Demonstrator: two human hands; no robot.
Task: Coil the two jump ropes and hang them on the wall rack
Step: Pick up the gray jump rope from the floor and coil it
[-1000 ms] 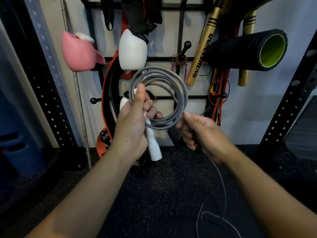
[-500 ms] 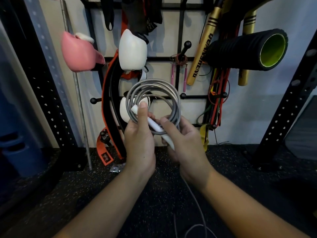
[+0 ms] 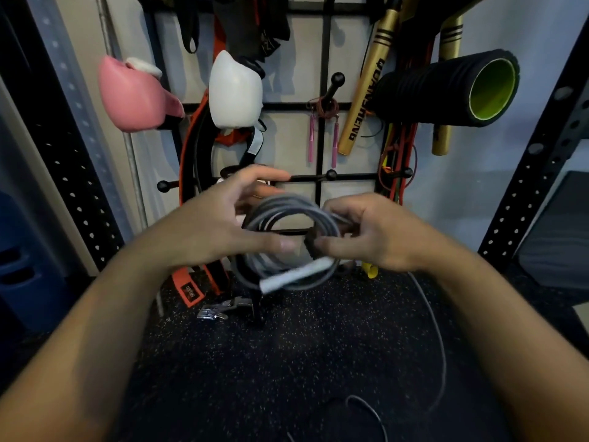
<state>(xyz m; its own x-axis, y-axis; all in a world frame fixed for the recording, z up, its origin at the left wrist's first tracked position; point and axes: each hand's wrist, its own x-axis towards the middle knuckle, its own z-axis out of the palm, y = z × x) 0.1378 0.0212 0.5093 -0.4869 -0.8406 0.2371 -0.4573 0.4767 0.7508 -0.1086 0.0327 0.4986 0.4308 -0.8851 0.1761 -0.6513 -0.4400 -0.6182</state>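
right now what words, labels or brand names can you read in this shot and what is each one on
Black lettering runs along the gold bat on the wall rack; it sits upside down and cannot be made out for certain.
Small patch on the orange strap near the floor: too small and blurred to read.
Nothing readable on the pink glove, white glove, foam roller or grey jump rope.

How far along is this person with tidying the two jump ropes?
One rope with pink handles already hangs on the wall rack. The grey rope is mostly coiled, gripped by the right hand, the left hand open beside it. Its tail still trails on the floor; finishing and hanging it remain.
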